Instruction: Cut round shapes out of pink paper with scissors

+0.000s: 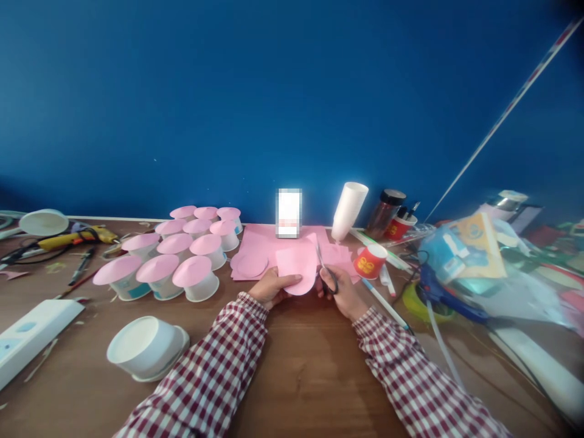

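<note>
My left hand [272, 287] pinches a piece of pink paper [296, 267] at its lower left, thumb on top. The paper's lower right edge is cut in a curve. In my right hand [343, 293] is a pair of scissors [329, 277], fingers through the dark handles. Its blades point up and away along the paper's right edge. Beneath and behind lies a larger pink sheet [255, 240], with round pink discs [252, 263] on its left part.
Left stand several white cups topped with pink cones [157, 267], an overturned white tub [146, 347], a power strip [36, 334] and a yellow glue gun [77, 238]. Rightward are stacked white cups [349, 210], a red cup [370, 261], a pen [385, 304] and a blue-handled tool [449, 298].
</note>
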A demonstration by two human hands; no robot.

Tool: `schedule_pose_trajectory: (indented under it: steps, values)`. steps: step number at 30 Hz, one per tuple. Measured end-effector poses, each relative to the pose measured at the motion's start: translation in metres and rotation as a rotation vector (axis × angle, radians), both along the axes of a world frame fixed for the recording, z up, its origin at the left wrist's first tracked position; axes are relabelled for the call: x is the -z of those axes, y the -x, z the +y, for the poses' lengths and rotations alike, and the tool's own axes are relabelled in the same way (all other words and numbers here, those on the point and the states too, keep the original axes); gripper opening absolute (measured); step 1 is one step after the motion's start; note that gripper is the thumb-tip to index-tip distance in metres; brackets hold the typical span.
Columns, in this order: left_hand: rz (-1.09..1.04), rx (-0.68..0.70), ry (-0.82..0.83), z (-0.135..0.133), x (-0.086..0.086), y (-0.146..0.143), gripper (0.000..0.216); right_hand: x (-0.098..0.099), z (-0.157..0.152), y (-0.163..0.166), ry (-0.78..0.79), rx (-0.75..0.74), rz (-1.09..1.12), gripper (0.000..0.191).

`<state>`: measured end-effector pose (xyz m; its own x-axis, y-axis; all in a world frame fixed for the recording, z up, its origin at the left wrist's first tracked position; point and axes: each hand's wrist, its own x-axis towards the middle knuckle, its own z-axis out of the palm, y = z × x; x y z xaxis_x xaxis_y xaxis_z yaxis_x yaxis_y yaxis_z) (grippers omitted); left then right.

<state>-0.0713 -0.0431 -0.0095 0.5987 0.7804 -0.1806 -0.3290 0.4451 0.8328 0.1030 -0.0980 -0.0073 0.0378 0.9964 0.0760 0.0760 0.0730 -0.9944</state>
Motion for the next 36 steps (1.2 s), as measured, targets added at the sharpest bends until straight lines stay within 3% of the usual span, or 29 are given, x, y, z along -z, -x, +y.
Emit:
schedule_pose_trajectory:
  steps: [13,17,23,26,31,36]
  values:
    - [-0.025,-0.018,0.044,-0.001,-0.003,0.001,0.04,-0.002,0.006,-0.003,-0.046,0.201,0.133,0.042]
    - [-0.074,-0.064,0.048,0.001,-0.002,0.0,0.038,-0.007,0.001,-0.003,-0.108,0.097,0.065,0.04]
    - [-0.127,-0.193,0.086,0.005,0.001,0.001,0.03,-0.009,-0.004,0.0,0.009,-0.202,-0.044,0.037]
    - [-0.111,-0.185,0.072,0.005,0.001,0.001,0.03,-0.009,-0.004,-0.001,0.029,-0.235,-0.062,0.035]
    - [-0.06,-0.031,-0.006,0.003,0.003,0.001,0.042,-0.005,-0.003,-0.004,-0.023,-0.222,-0.074,0.036]
    - [-0.019,0.008,-0.013,0.004,0.004,0.0,0.035,-0.002,-0.001,-0.005,-0.1,-0.155,-0.061,0.038]
